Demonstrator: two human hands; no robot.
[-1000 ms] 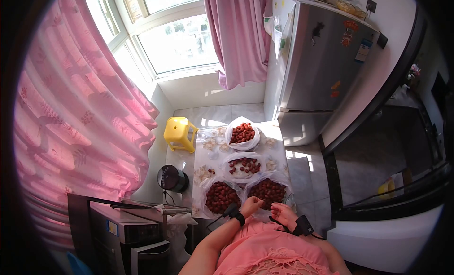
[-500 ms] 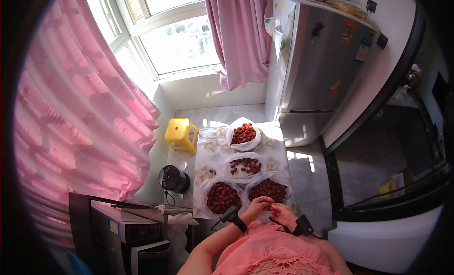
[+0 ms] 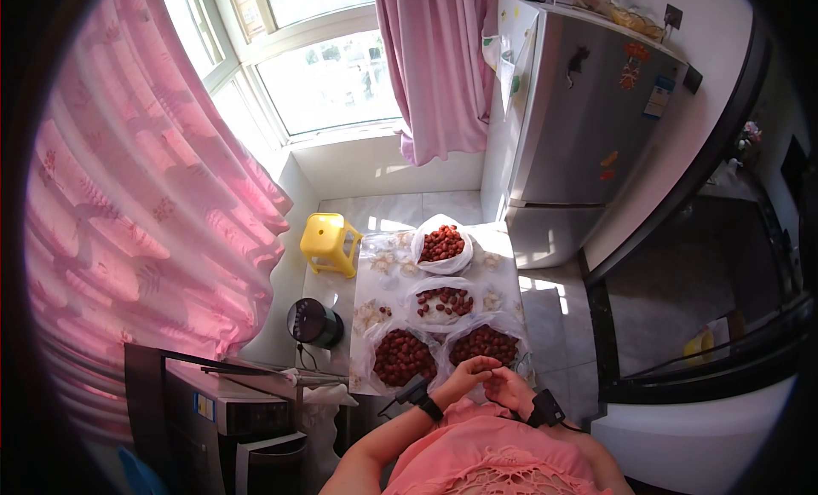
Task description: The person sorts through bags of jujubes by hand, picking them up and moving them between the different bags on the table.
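Note:
At the near edge of the table [image 3: 383, 269], my left hand [image 3: 467, 377] and my right hand [image 3: 509, 388] meet at the fingertips. Their fingers are closed together; anything between them is too small to make out. Just beyond them lies a bag of dark red fruit [image 3: 482, 345], and a similar full bag [image 3: 404, 357] is to its left. A middle bag [image 3: 445, 302] holds fewer red fruits, spread out. At the far end stands an open white bag with brighter red fruit [image 3: 441, 243]. A few loose fruits [image 3: 385, 311] lie on the patterned cover at the left.
A yellow stool [image 3: 328, 242] and a dark round bin [image 3: 314, 323] stand left of the table. The fridge [image 3: 588, 103] rises at the back right. Dark cabinet-like furniture [image 3: 223, 410] is at the near left, and pink curtains [image 3: 153, 188] hang at the left.
My right hand has turned and its fingers have drawn closer to my left hand's fingertips. The view has shifted slightly.

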